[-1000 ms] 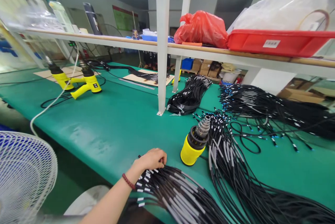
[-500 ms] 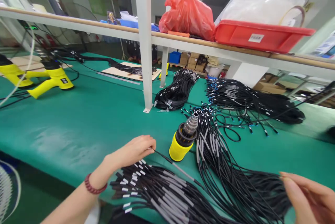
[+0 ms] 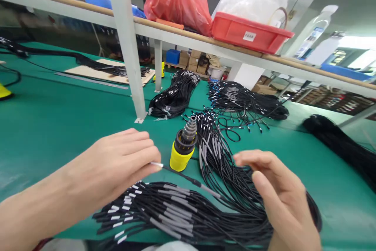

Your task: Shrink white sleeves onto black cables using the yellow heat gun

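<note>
My left hand (image 3: 129, 157) pinches the white-tagged end of a black cable (image 3: 186, 177) that has a grey sleeve. My right hand (image 3: 279, 188) is over the cables at the right, its thumb and fingers apart with nothing between them. Below my left hand lies a bundle of black cables (image 3: 173, 213) with grey sleeves and white tags. A yellow heat gun (image 3: 182, 155) stands upright behind the held cable, its metal nozzle pointing up. Right of it, a second cable bundle (image 3: 216, 145) runs toward my right hand.
A white post (image 3: 126, 43) carries a shelf (image 3: 188, 39) with a red bag (image 3: 179, 2), a red tray (image 3: 249, 33) and bottles. More cable bundles (image 3: 173, 92) lie behind on the green table (image 3: 73, 121), another (image 3: 346, 149) at the right.
The view has shifted right and the hands look nearer. My right hand has come inward from the right edge, toward the held cable. My left hand still holds the cable's end.
</note>
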Action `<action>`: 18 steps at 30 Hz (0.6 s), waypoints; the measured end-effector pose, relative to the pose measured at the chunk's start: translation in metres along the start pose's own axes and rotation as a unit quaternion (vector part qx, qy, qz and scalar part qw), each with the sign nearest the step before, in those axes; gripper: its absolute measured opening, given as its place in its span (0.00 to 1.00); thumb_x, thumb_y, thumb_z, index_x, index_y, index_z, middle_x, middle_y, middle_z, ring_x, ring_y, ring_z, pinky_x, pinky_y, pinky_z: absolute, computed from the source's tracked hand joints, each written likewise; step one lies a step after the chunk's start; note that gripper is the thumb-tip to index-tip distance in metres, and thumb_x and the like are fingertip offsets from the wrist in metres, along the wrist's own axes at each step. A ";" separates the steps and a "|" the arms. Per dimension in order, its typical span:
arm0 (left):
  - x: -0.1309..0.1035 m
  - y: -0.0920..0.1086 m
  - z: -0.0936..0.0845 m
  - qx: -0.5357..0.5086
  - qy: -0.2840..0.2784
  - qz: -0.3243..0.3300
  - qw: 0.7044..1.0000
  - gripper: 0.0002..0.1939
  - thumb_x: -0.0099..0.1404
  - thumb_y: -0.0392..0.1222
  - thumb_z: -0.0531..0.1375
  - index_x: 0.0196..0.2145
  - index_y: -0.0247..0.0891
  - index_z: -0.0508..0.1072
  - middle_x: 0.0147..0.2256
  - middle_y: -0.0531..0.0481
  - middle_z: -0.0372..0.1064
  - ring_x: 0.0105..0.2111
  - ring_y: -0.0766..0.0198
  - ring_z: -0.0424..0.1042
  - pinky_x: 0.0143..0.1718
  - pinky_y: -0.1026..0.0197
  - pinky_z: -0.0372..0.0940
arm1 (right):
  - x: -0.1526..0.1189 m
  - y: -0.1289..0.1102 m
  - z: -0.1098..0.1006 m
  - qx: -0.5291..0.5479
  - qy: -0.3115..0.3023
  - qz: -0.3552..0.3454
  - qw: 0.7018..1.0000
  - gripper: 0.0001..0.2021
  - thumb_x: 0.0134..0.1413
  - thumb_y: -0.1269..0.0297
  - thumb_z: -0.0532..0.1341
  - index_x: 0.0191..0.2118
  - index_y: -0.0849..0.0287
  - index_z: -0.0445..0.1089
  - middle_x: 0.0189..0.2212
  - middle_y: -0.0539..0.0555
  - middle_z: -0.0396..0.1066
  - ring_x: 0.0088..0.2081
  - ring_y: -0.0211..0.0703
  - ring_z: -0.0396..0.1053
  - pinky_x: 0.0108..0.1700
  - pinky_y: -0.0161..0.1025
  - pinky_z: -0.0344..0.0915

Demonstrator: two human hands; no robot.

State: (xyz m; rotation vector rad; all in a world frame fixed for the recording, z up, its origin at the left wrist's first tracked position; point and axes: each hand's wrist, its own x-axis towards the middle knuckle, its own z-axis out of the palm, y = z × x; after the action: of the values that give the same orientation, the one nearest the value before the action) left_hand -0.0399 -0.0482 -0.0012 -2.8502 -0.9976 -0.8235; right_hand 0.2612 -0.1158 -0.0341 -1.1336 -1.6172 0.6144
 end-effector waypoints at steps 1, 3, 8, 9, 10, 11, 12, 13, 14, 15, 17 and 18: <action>0.009 0.007 -0.002 0.006 -0.008 0.047 0.999 0.18 0.74 0.49 0.49 0.30 0.44 0.73 0.25 0.57 0.67 0.26 0.66 0.64 0.34 0.63 0.60 | 0.004 -0.010 0.004 0.007 -0.050 0.011 0.999 0.11 0.69 0.62 0.53 0.53 0.50 0.65 0.47 0.51 0.69 0.51 0.41 0.65 0.54 0.34 0.63; 0.027 0.018 -0.004 0.026 0.001 0.109 0.994 0.18 0.75 0.44 0.47 0.32 0.41 0.72 0.26 0.55 0.66 0.26 0.65 0.64 0.34 0.60 0.58 | 0.014 -0.026 0.010 0.021 -0.148 0.035 0.988 0.16 0.70 0.61 0.51 0.61 0.48 0.57 0.52 0.52 0.66 0.54 0.42 0.64 0.58 0.38 0.60; 0.056 0.030 -0.001 0.037 0.026 0.102 0.994 0.17 0.74 0.43 0.47 0.32 0.39 0.70 0.27 0.53 0.67 0.28 0.62 0.65 0.32 0.59 0.57 | 0.047 -0.039 0.017 0.014 -0.202 0.037 0.979 0.05 0.70 0.63 0.52 0.42 0.53 0.64 0.31 0.46 0.64 0.31 0.35 0.62 0.33 0.33 0.61; 0.059 0.030 0.000 0.036 0.022 0.091 0.995 0.17 0.74 0.43 0.47 0.33 0.39 0.70 0.28 0.53 0.68 0.28 0.62 0.65 0.33 0.59 0.58 | 0.054 -0.037 0.016 0.004 -0.186 0.024 0.982 0.07 0.69 0.63 0.53 0.38 0.55 0.63 0.28 0.45 0.62 0.29 0.34 0.59 0.31 0.34 0.58; 0.061 0.030 0.000 0.038 0.019 0.078 0.996 0.16 0.74 0.43 0.47 0.34 0.38 0.71 0.29 0.52 0.69 0.29 0.62 0.66 0.33 0.59 0.58 | 0.061 -0.035 0.014 -0.005 -0.169 0.011 0.985 0.08 0.68 0.63 0.54 0.34 0.56 0.62 0.27 0.45 0.60 0.28 0.34 0.57 0.29 0.34 0.56; 0.063 0.030 0.000 0.044 0.015 0.064 0.997 0.15 0.74 0.43 0.48 0.35 0.38 0.71 0.30 0.52 0.69 0.31 0.61 0.67 0.34 0.59 0.59 | 0.067 -0.031 0.013 -0.012 -0.155 0.000 0.988 0.10 0.68 0.64 0.55 0.32 0.57 0.61 0.26 0.45 0.59 0.27 0.34 0.55 0.29 0.34 0.54; 0.065 0.028 0.000 0.051 0.010 0.049 0.997 0.14 0.74 0.42 0.48 0.36 0.38 0.71 0.30 0.52 0.70 0.32 0.60 0.67 0.35 0.58 0.59 | 0.073 -0.028 0.011 -0.018 -0.144 -0.008 0.989 0.10 0.67 0.64 0.56 0.31 0.57 0.61 0.26 0.45 0.58 0.27 0.34 0.54 0.28 0.34 0.53; 0.066 0.027 0.000 0.058 0.005 0.031 0.998 0.13 0.73 0.42 0.49 0.36 0.38 0.71 0.31 0.52 0.70 0.32 0.60 0.68 0.36 0.58 0.59 | 0.079 -0.024 0.009 -0.023 -0.134 -0.012 0.991 0.10 0.66 0.64 0.56 0.31 0.57 0.60 0.25 0.45 0.58 0.27 0.34 0.53 0.28 0.34 0.53; 0.068 0.025 0.000 0.065 -0.001 0.012 0.998 0.12 0.73 0.42 0.50 0.35 0.38 0.71 0.31 0.51 0.70 0.33 0.59 0.68 0.36 0.58 0.59 | 0.083 -0.020 0.008 -0.027 -0.125 -0.013 0.992 0.10 0.65 0.64 0.57 0.30 0.57 0.60 0.25 0.45 0.57 0.27 0.34 0.53 0.27 0.34 0.52; 0.069 0.023 0.000 0.072 -0.005 -0.007 0.997 0.12 0.72 0.42 0.51 0.34 0.38 0.71 0.30 0.51 0.69 0.33 0.59 0.68 0.35 0.58 0.59 | 0.087 -0.017 0.008 -0.030 -0.119 -0.013 0.992 0.10 0.65 0.64 0.57 0.30 0.58 0.60 0.25 0.45 0.57 0.27 0.35 0.53 0.27 0.34 0.52; 0.070 0.018 0.001 0.074 -0.012 -0.042 0.996 0.11 0.71 0.43 0.53 0.32 0.38 0.70 0.29 0.52 0.68 0.32 0.60 0.67 0.34 0.59 0.58 | 0.094 -0.011 0.008 -0.036 -0.115 -0.014 0.993 0.11 0.63 0.64 0.58 0.29 0.58 0.60 0.24 0.45 0.57 0.26 0.35 0.53 0.26 0.34 0.52; 0.070 0.015 0.003 0.069 -0.014 -0.056 0.996 0.12 0.71 0.43 0.53 0.32 0.38 0.69 0.29 0.52 0.68 0.31 0.60 0.67 0.33 0.60 0.58 | 0.096 -0.009 0.010 -0.040 -0.115 -0.014 0.992 0.11 0.63 0.63 0.58 0.28 0.58 0.59 0.24 0.45 0.57 0.26 0.35 0.53 0.26 0.33 0.52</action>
State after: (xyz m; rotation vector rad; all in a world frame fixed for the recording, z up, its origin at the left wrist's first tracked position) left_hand 0.0162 -0.0186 0.0328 -2.7190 -1.1790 -0.6924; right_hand 0.2456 -0.0318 0.0128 -1.1295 -1.8654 0.6863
